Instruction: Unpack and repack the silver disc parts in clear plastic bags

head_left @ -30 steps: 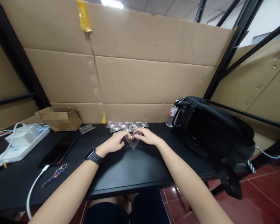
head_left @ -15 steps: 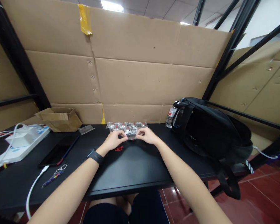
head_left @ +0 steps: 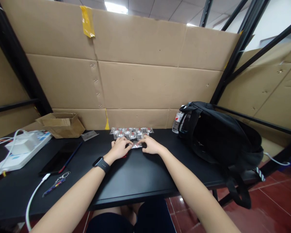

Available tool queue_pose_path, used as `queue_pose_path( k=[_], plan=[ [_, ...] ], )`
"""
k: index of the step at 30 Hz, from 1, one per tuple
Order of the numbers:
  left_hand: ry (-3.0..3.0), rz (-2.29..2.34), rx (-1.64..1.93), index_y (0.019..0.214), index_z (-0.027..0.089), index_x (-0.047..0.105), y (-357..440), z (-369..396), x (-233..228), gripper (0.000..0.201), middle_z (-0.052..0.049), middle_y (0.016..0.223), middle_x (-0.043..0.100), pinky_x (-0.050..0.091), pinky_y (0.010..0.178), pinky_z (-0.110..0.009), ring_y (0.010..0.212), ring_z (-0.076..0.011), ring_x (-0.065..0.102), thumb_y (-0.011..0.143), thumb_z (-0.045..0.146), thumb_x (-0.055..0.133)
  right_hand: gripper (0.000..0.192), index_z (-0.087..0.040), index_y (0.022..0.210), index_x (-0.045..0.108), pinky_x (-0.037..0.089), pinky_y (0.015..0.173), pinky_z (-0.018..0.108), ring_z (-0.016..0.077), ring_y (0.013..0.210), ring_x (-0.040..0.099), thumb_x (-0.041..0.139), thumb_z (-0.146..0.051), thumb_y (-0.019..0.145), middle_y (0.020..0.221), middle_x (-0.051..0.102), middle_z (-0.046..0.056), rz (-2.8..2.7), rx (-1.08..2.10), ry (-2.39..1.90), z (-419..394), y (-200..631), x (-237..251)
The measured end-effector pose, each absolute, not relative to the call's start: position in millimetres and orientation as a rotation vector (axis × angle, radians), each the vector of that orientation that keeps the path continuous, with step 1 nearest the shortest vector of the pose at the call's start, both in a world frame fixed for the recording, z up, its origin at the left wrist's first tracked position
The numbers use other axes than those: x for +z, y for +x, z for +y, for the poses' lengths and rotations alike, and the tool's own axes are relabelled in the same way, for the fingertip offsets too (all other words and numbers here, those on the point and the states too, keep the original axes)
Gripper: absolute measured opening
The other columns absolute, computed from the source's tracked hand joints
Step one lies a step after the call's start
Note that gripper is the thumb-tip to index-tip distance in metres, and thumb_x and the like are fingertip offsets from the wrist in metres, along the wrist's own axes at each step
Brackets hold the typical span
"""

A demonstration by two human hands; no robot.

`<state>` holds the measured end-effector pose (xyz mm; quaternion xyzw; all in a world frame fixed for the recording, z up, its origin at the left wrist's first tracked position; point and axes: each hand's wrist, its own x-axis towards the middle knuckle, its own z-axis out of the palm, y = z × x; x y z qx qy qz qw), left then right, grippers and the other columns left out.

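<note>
A small clear plastic packet [head_left: 136, 145] lies low over the black table between my two hands. At its left end, the thumb and fingers of my left hand [head_left: 119, 149] are closed on its edge; a dark watch [head_left: 101, 164] is on that wrist. My right hand [head_left: 152, 145] pinches the packet's right end, its fingers curled. Just beyond my fingers, several similar clear packets [head_left: 132, 134] with round silvery contents and red bits lie in rows. A bit of red cord [head_left: 125, 156] shows beside my left hand, mostly covered by it.
A black backpack [head_left: 223, 136] and a water bottle [head_left: 177, 122] stand at the right. On the left are a paper box [head_left: 64, 124], a flat clear bag [head_left: 89, 135], a phone [head_left: 57, 158], a keychain [head_left: 55, 185] and a power strip [head_left: 24, 155]. Cardboard [head_left: 135, 74] walls the back.
Both hands have come slightly nearer to me and lower, with the packet now flatter at the table. More of the rows behind shows, and my left hand covers more of the red cord.
</note>
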<state>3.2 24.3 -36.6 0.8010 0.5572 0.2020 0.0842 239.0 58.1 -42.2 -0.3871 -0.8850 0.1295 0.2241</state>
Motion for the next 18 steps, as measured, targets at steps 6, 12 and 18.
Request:
queue_pose_path(
  k=[6,12,18],
  plan=[
    [2.460,1.634,0.596,0.106,0.032,0.075,1.2,26.6,-39.1,0.028,-0.007,0.125,0.067,0.034,0.100,-0.052,0.123,-0.0343,0.048,0.085,0.048,0.065,0.018,-0.020,0.103,0.076,0.044,0.097,0.035,0.0218,0.103,0.057,0.073,-0.029,0.087,0.104,0.061,0.008,-2.383,0.311,-1.051,59.0,235.5,-46.2],
    [2.309,1.695,0.694,0.093,0.029,0.075,-1.0,28.5,-30.7,0.024,-0.004,0.114,0.076,0.036,0.097,-0.049,0.117,-0.0312,0.059,0.093,0.042,0.055,0.025,-0.016,0.081,0.075,0.045,0.079,0.027,0.0160,0.078,0.061,0.058,-0.027,0.096,0.080,0.067,0.004,-2.301,0.396,-1.008,59.0,231.9,-39.3],
    [2.199,1.629,0.726,0.095,0.029,0.073,-2.2,29.3,-30.6,0.022,0.001,0.093,0.080,0.040,0.089,-0.036,0.096,-0.0241,0.072,0.094,0.040,0.053,0.025,-0.015,0.103,0.071,0.044,0.063,0.022,0.0138,0.064,0.062,0.073,-0.029,0.082,0.072,0.071,0.000,-2.072,0.832,-1.105,62.2,226.4,-53.4]
  ],
)
